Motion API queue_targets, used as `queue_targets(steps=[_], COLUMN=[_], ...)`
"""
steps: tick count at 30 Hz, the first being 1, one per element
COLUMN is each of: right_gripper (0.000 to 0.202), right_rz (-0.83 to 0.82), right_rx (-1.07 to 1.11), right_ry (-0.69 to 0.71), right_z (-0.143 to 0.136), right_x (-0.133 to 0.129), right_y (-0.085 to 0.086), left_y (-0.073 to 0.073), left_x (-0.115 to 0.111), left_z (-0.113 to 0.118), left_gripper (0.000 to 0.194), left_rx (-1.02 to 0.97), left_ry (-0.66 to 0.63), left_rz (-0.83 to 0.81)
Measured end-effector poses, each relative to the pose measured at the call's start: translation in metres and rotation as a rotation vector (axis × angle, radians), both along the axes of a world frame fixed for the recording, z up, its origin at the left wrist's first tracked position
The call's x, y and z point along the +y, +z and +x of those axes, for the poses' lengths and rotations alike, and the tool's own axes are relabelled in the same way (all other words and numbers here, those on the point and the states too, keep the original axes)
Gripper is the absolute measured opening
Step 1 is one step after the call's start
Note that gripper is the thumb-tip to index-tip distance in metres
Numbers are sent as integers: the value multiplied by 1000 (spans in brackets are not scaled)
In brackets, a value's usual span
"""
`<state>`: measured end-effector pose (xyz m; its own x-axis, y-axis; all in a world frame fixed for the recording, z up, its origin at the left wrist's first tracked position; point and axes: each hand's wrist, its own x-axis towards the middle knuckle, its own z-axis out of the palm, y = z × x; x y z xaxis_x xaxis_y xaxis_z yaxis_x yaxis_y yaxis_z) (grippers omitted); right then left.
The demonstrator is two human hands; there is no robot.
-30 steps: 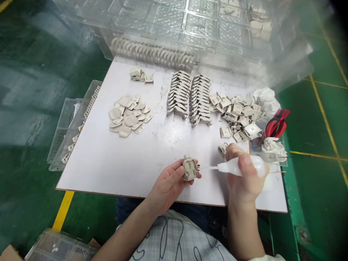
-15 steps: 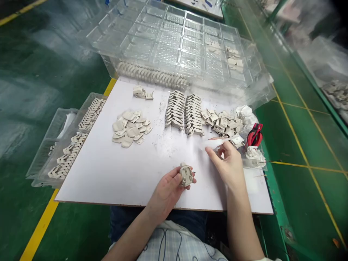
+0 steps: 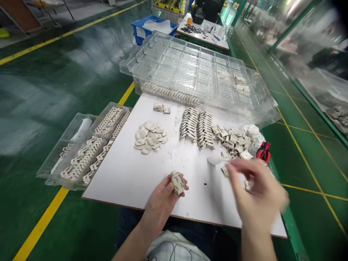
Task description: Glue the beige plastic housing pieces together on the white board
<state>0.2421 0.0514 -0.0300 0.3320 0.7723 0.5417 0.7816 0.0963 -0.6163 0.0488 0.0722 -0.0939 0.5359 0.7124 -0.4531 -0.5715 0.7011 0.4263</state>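
Note:
A beige moulded part point(image 3: 178, 183) rests in the fingers of my left hand point(image 3: 160, 203), with its slotted side up, over the front of the white board. My right hand point(image 3: 258, 195), blurred, is over the board's right side. Its thumb and index finger look pinched together; what they hold, if anything, I cannot make out. Just left of these fingertips is a white translucent object point(image 3: 215, 160); its narrow end reaches toward them. Beyond that hand are loose beige pieces point(image 3: 236, 139). Two rows of stacked beige parts point(image 3: 205, 130) stand near the board's middle.
Flat beige pieces point(image 3: 149, 136) lie in a pile on the left of the board. Clear divided trays point(image 3: 187, 61) span its far edge, and trays of parts point(image 3: 84, 159) stand at its left. Red-and-black tool handles point(image 3: 263, 152) and crumpled white material point(image 3: 252, 133) are at the right.
The view has shifted, showing more of the far floor and another table. My right hand has moved right and toward me, and its fingers no longer wrap the white object's body. My left hand keeps the part.

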Motion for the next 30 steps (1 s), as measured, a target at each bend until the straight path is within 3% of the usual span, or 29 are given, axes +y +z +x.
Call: queue_targets(steps=[2,3,7,10,13,15,16,18,20,22,24,27,30], right_gripper=[4,7,16,19,19,14,10,8,14,22,28,23,13], right_rz=[-132,-214,-385,-418,-376,-196,-54,174,68,-193,-330,-304,-284], right_rx=[-175,-218,-390,-453,-441,-357,-293,-200,-193,-271,-336,-306,-188], right_ry=[196,222,84,53,98,96,47,-227,-345,-266,-176,-100,104], right_z=[-11,-14,-18,-22,-24,-20,-14,3,25,44,50,32,-6], right_x=[33,51,107,119,99,70,53,19,-11,-31,-42,-41,-15], right_y=[-6,-12,-40,-45,-26,-6,4,15,12,-3,-21,-35,-33], left_y=[-3,-5,-9,-8,-7,-7,-7,-7,-8,-8,-8,-8,-7], left_x=[4,5,6,6,6,6,6,8,9,10,10,6,-4], left_z=[-6,-7,-8,-8,-10,-11,-11,-11,-9,-7,-7,-11,-19], left_gripper=[37,36,37,37,38,37,37,38,41,44,46,51,50], left_rx=[-20,-42,-109,-117,-106,-94,-89,-80,-68,-55,-45,-40,-49], left_ry=[44,57,66,62,53,45,38,20,8,6,8,0,9], left_rz=[-15,-30,-94,-93,-68,-56,-52,-48,-50,-52,-45,-30,-14])
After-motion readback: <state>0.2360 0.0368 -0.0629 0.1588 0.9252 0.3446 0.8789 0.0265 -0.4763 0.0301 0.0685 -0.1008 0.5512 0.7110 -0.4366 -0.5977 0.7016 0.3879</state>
